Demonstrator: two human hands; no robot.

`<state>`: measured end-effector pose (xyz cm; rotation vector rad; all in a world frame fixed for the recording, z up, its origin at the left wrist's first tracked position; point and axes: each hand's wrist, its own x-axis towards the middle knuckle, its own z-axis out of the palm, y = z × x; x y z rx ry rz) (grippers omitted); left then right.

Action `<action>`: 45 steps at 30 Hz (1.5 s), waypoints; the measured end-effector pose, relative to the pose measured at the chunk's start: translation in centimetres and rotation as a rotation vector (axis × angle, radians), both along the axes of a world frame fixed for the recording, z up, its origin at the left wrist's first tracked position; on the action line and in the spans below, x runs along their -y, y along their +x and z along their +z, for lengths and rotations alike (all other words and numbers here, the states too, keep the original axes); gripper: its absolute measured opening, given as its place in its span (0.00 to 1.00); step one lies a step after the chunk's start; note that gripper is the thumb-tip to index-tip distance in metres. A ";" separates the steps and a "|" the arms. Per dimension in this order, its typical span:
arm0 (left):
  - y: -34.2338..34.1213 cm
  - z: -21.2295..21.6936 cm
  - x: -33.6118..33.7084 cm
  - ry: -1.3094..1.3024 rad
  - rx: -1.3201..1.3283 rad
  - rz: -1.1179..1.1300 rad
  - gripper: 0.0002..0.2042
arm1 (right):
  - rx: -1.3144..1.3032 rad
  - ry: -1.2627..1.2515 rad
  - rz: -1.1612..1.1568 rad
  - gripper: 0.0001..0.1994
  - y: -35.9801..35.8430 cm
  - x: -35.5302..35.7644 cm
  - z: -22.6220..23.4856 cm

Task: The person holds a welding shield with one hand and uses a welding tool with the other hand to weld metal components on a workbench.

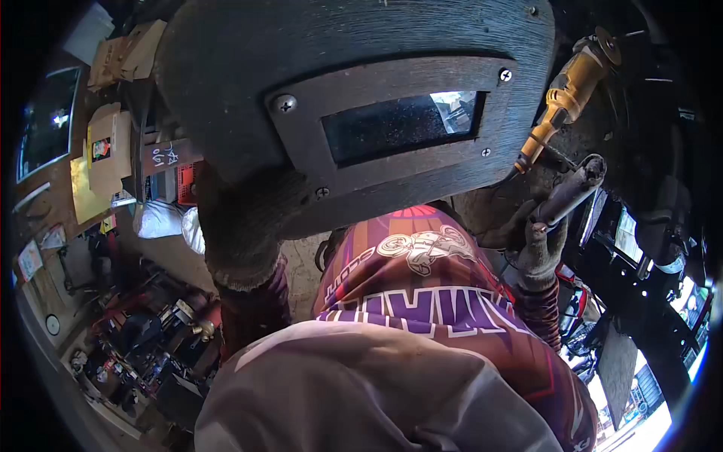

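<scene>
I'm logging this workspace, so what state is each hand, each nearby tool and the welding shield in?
Welding shield: lens frame screwed on
Lens: in place, reflecting light
Left hand: gloved, at shield's lower left; grip unclear
Right hand: gloved, closed around tubular tool
Tubular tool: held, slanting
Yellow grinder: disc fitted; running unclear

There's the mask before the person, left grip at its edge; grinder to the mask's right, holder nearer the person in the right grip; bags over on the left
</scene>
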<state>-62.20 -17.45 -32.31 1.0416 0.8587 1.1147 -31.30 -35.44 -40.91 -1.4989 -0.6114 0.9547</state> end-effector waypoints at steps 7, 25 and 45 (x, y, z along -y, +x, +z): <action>-1.0 -0.8 0.0 -0.097 0.374 -0.093 0.18 | -0.009 -0.007 0.024 0.38 0.0 -0.2 0.4; -0.5 -0.2 -0.1 -0.086 0.040 -0.014 0.17 | 0.044 0.046 0.027 0.38 -0.2 -0.8 0.3; -0.5 0.5 -0.1 -0.113 0.057 0.073 0.25 | -0.002 -0.010 0.018 0.40 -0.3 -0.8 0.8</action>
